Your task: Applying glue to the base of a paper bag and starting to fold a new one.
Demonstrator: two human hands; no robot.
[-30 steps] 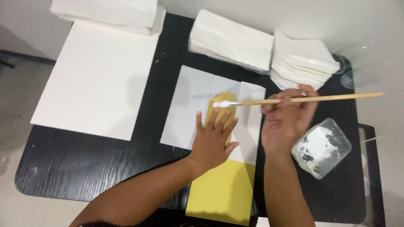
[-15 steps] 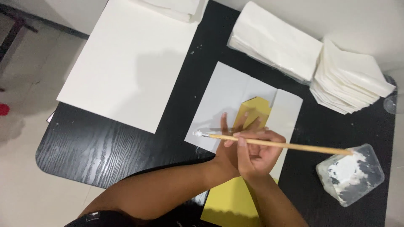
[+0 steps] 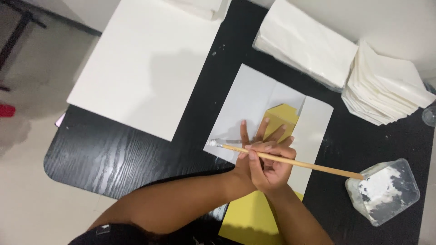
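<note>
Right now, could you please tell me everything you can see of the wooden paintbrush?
The paintbrush is long and thin, with a plain pale wooden handle and a small tip loaded with white paste. It lies nearly level, tip to the left over the grey-white sheet, its far end reaching toward the clear plastic tub. The right hand grips it near the tip end, crossing over the left hand, which presses flat below.
</note>
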